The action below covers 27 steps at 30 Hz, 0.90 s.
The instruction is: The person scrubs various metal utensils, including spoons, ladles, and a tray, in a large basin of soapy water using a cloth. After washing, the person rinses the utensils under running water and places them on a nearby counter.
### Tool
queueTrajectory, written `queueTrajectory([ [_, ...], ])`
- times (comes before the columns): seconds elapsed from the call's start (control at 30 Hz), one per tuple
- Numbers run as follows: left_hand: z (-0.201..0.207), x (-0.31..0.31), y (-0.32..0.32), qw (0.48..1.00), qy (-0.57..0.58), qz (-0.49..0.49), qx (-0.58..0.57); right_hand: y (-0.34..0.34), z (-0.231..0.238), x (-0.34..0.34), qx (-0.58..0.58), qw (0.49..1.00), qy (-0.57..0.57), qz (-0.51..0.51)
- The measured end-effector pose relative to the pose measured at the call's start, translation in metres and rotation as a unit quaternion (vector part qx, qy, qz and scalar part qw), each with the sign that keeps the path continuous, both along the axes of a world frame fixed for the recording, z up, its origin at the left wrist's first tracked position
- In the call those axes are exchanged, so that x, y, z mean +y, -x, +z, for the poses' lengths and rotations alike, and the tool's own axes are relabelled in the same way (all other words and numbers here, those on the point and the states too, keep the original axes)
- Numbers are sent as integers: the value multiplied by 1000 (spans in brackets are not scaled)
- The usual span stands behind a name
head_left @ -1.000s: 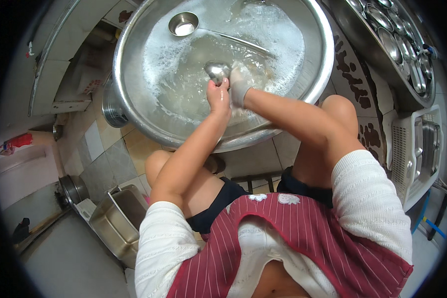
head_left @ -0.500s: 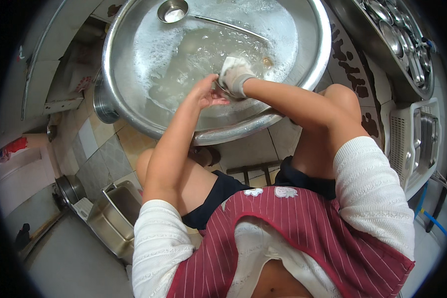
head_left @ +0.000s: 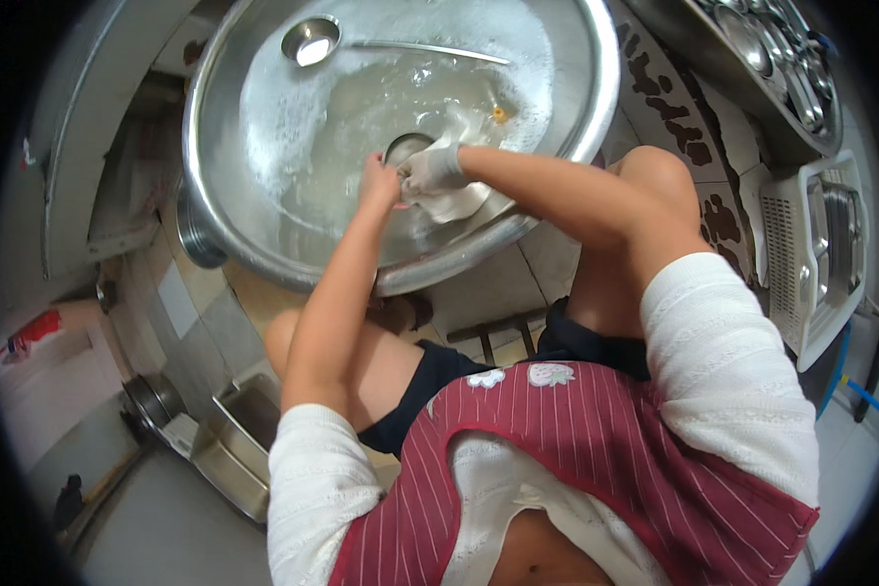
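Looks like a wiping step to me: there's a small metal bowl [head_left: 409, 146] near the middle of the big metal basin [head_left: 606, 88], a bit toward 6 o'clock, tipped so you can see inside. Can't tell if it has a handle. Left hand [head_left: 379, 184] is closed around its 9 o'clock edge, fingers curled and partly hidden. Right hand [head_left: 430, 171], in what looks like a pale glove, is bunched on a white cloth [head_left: 459, 205] against the 4 o'clock side, with cloth trailing out past the fingers

My tips: let the left do nothing but grip and turn, since soapy metal gets slippery. Press the cloth right into the bottom curve, go round the clock, then do the lip and the outside. Gather up the loose cloth so it doesn't flop over the spot you're checking. Stay low over the soapy water [head_left: 361, 117] so a slip just means a splash, and mind the long-handled ladle [head_left: 311, 41] at 11

As for labels, nope, no writing I can read on the metalware. The red thing [head_left: 34, 334] way out at 9 is too blurry to make anything out
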<state>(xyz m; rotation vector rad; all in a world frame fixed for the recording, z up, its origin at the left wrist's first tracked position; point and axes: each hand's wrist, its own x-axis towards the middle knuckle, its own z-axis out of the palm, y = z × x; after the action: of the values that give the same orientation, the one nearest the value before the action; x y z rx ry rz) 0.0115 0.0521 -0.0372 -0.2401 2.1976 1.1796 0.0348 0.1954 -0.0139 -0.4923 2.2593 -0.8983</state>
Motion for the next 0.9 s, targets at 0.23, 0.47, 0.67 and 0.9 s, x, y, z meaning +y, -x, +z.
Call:
queueTrajectory([
  [0.23,79,15,123,848,-64,-176,496,-11,70,-2,91,930,-275,225],
  [0.47,190,230,173,857,-322,-278,291,-19,43,23,84,945,-239,209],
  [0.67,-50,191,166,842,121,-392,351,-15,-12,32,108,965,-226,85],
  [0.9,-27,165,65,807,377,-414,186,-3,-24,99,-11,967,-209,144],
])
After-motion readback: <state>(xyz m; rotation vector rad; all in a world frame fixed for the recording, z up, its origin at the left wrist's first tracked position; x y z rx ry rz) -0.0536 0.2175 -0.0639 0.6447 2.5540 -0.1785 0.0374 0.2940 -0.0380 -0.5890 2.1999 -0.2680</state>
